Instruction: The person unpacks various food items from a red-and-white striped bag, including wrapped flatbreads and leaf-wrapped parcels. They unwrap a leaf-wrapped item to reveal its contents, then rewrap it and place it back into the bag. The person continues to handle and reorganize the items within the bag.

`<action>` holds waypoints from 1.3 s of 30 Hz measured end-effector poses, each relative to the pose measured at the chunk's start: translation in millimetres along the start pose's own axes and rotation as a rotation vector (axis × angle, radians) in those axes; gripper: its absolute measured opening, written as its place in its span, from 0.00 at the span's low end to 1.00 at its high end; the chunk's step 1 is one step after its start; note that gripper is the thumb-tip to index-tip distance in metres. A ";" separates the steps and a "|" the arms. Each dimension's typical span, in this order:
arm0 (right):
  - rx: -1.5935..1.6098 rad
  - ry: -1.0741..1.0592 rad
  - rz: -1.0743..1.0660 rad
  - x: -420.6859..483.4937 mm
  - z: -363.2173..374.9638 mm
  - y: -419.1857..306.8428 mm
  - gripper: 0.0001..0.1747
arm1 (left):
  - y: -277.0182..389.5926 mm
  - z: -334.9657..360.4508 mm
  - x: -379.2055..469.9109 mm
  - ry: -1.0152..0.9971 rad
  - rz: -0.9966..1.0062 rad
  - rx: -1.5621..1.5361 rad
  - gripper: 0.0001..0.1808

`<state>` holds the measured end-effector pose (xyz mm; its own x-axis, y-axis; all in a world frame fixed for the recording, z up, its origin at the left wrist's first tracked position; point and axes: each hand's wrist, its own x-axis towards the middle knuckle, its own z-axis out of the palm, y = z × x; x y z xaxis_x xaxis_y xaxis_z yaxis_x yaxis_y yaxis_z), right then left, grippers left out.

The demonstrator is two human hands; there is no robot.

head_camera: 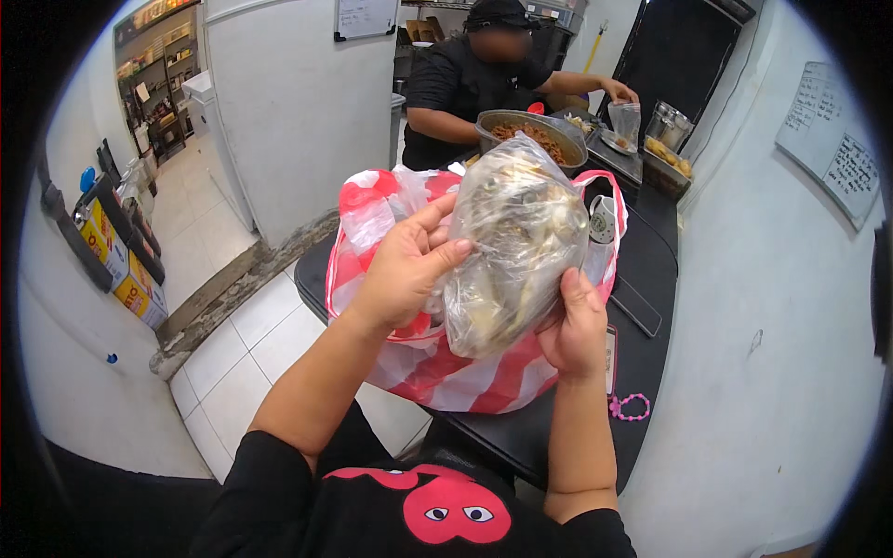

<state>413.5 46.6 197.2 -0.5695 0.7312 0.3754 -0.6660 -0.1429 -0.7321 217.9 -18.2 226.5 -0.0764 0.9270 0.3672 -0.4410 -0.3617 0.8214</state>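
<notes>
Between my hands is a clear plastic bag [516, 244] with pale, greyish-brown contents that I cannot make out. My left hand [418, 261] grips its left side, thumb in front. On the lower right edge, my right hand [575, 321] holds the bag with the thumb up along it. Behind and beneath it, a red-and-white striped plastic carrier bag [467, 380] stands on the black table [516, 446], its mouth spread and one handle loop raised at the right. Part of the carrier bag's inside is hidden by the clear bag and my hands.
Across the table a co-worker [453, 84] holds a small clear bag [624, 122] over a dish on a scale. Near them are a large bowl of shredded brown food [534, 139] and a metal tray [666, 171]. A mug [601, 220], a phone [636, 307] and a pink bead bracelet [631, 406] lie rightward.
</notes>
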 end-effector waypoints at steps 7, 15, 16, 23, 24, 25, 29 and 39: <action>-0.004 0.068 0.020 5.9 -1.1 -0.6 0.25 | -8.3 -4.3 -0.1 0.033 0.050 -0.011 0.30; -0.046 0.105 0.008 10.3 -3.2 4.8 0.23 | -6.8 -9.1 -1.5 0.050 -0.064 0.012 0.28; -0.043 0.106 0.011 10.1 -3.1 5.4 0.24 | -8.9 -7.8 -0.3 0.065 -0.051 0.031 0.28; -0.310 0.068 -0.043 3.8 14.5 2.8 0.29 | -15.3 -6.3 3.0 0.041 -0.022 -0.078 0.26; -0.464 0.050 -0.093 2.3 20.1 3.0 0.30 | -16.6 -7.7 3.2 0.046 -0.032 -0.078 0.26; -0.466 0.057 -0.092 2.1 22.2 2.3 0.33 | -18.0 -9.1 3.4 0.052 -0.041 -0.078 0.26; -0.471 0.058 -0.113 0.2 23.4 0.3 0.36 | -24.2 -12.3 4.4 0.080 -0.028 -0.141 0.25; -0.382 0.182 -0.104 0.0 19.5 -1.8 0.27 | -22.9 -13.4 3.4 0.133 -0.053 -0.116 0.23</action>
<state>405.3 33.9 209.6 -0.3920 0.8390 0.3773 -0.4700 0.1699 -0.8661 215.7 -5.5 203.1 -0.1640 0.9523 0.2573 -0.5472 -0.3049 0.7795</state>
